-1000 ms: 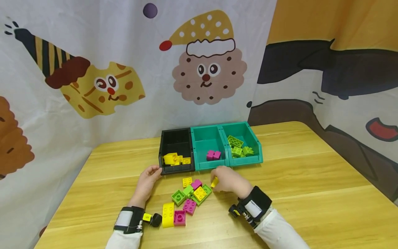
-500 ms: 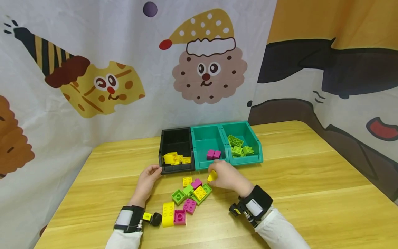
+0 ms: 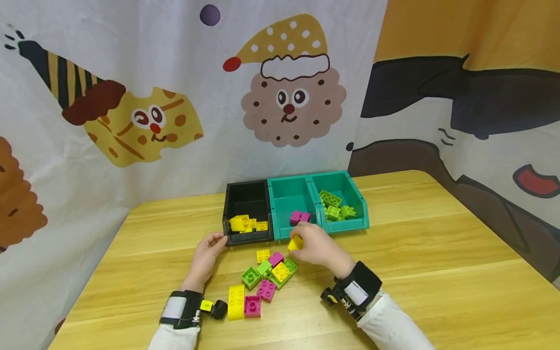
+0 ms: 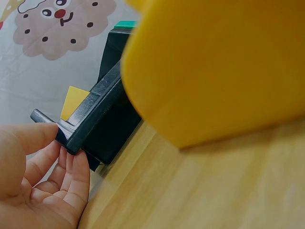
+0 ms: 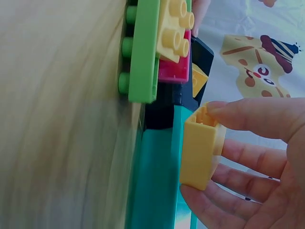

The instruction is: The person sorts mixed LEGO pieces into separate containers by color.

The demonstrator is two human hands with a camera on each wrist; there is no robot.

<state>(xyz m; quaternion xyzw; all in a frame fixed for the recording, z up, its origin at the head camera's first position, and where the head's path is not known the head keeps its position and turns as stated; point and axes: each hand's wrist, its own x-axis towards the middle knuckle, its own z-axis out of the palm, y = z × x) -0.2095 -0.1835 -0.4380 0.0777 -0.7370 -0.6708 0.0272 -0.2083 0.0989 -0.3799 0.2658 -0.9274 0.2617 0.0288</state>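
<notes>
My left hand [image 3: 206,256] pinches the front left corner of the black bin [image 3: 247,194], thumb above the rim and fingers below it in the left wrist view. Yellow building blocks [image 3: 239,223] lie inside that bin. Between thumb and fingertips, my right hand [image 3: 318,246] holds a yellow building block [image 5: 198,152], its hollow underside partly showing in the right wrist view. This hand is in front of the middle teal bin [image 3: 290,190], which contains magenta blocks [image 3: 300,217]. Just left of it on the table are a yellow block [image 3: 263,256] and a magenta block [image 3: 276,258].
Green blocks [image 3: 331,198] fill part of the right teal bin [image 3: 343,181]. Nearer on the wooden table [image 3: 437,253] lie green blocks [image 3: 251,277], a magenta block [image 3: 266,289] and a curved yellow block [image 3: 236,301], which looms large in the left wrist view.
The right hand has moved left and slightly away from me with the yellow block, turning it a little. My left hand stays at the black bin's corner.
</notes>
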